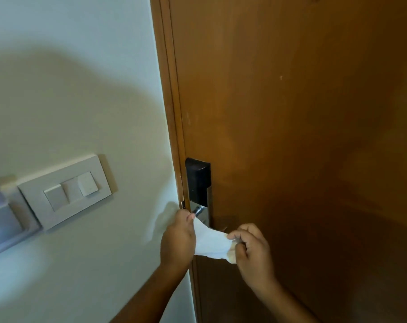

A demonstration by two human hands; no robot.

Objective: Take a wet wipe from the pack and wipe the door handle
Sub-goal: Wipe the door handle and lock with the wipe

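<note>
A white wet wipe [210,242] is stretched between my two hands in front of the door's lock. My left hand [177,238] pinches its upper left corner close to the handle's metal base [198,210]. My right hand [252,249] grips the wipe's right edge. The lock has a black upper block [197,180] on a silver plate. Most of the handle lever is hidden behind the wipe and my hands. The wipe pack is not in view.
The brown wooden door [302,113] fills the right side, with its frame [167,89] beside a pale wall. A white switch panel [67,191] is mounted on the wall at the left, next to another white fixture [2,220].
</note>
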